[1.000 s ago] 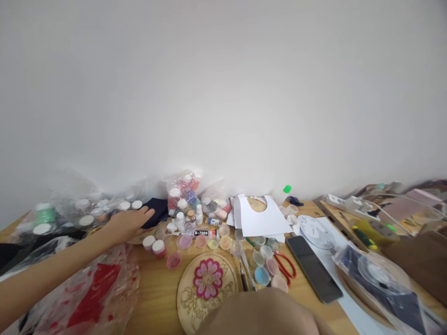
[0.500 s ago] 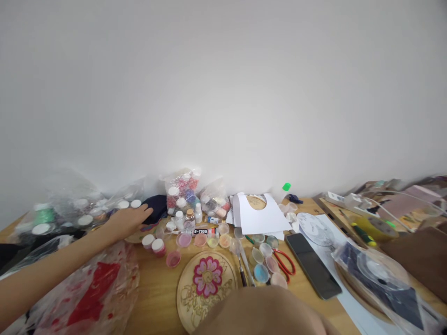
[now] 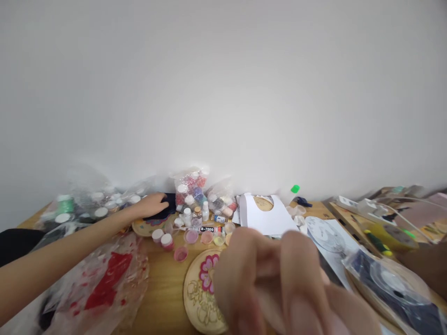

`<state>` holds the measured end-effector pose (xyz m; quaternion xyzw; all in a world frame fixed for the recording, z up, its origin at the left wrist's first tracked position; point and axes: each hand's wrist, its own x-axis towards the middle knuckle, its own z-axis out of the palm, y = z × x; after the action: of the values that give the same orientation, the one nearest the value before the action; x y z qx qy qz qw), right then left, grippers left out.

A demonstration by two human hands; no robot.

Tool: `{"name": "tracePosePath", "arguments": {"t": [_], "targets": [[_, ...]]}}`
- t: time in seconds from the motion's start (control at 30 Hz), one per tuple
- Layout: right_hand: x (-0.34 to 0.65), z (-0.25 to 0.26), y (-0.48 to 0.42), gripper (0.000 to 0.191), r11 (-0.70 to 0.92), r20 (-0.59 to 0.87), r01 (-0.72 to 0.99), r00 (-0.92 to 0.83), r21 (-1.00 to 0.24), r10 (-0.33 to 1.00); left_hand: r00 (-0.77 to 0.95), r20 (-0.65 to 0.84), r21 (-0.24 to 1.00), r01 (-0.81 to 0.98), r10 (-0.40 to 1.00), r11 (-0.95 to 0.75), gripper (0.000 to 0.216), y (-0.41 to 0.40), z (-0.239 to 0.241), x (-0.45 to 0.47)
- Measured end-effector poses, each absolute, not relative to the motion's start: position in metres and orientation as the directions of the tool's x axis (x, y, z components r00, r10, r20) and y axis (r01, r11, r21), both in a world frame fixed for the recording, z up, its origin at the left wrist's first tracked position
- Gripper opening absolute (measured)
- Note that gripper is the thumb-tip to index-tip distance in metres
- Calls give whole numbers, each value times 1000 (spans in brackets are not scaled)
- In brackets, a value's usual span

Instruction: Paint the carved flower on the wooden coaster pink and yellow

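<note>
My left hand (image 3: 152,206) reaches to the back left, its fingers closed on a dark blue cloth (image 3: 170,204). Under the cloth shows part of a round wooden board (image 3: 141,228) with a coloured pattern. Close to the camera is my right hand (image 3: 279,284), blurred, its fingers curled in; whatever they hold, if anything, is hidden. Behind that hand, partly covered, lies a round wooden disc (image 3: 200,302) with a pink flower (image 3: 208,272) and gold outlines.
Pots with white lids (image 3: 162,239), small open cups (image 3: 180,254) and a B-7000 glue tube (image 3: 207,229) stand mid-table. A clear bag with red pieces (image 3: 110,281) lies front left. White paper (image 3: 263,222) leans at the back; a power strip (image 3: 370,209) is at right.
My right hand has risen into the foreground with fingers curled, covering the phone and several cups. My left hand has shifted slightly over the cloth, and more cloth shows. The view has turned slightly left.
</note>
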<state>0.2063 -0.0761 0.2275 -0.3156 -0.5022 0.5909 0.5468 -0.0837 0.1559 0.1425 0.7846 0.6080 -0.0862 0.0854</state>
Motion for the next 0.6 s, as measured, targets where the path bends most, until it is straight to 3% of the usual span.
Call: {"name": "tracePosePath", "arguments": {"t": [0.07, 0.13, 0.37, 0.6], "targets": [[202, 243, -56, 12, 63, 294, -531, -363, -845, 884, 211, -253, 34, 977, 944, -209, 38, 162, 140, -78], [203, 243, -45, 9, 86, 371, -631, -335, -771, 866, 204, -262, 41, 979, 943, -201, 31, 166, 138, -73], [240, 196, -42, 16, 143, 254, -623, -92, -769, 963, 191, -366, 47, 981, 911, -187, 36, 176, 135, -65], [259, 167, -37, 20, 158, 197, -638, 10, -754, 980, 219, -400, 72, 975, 890, -208, 36, 182, 134, -64]]}}
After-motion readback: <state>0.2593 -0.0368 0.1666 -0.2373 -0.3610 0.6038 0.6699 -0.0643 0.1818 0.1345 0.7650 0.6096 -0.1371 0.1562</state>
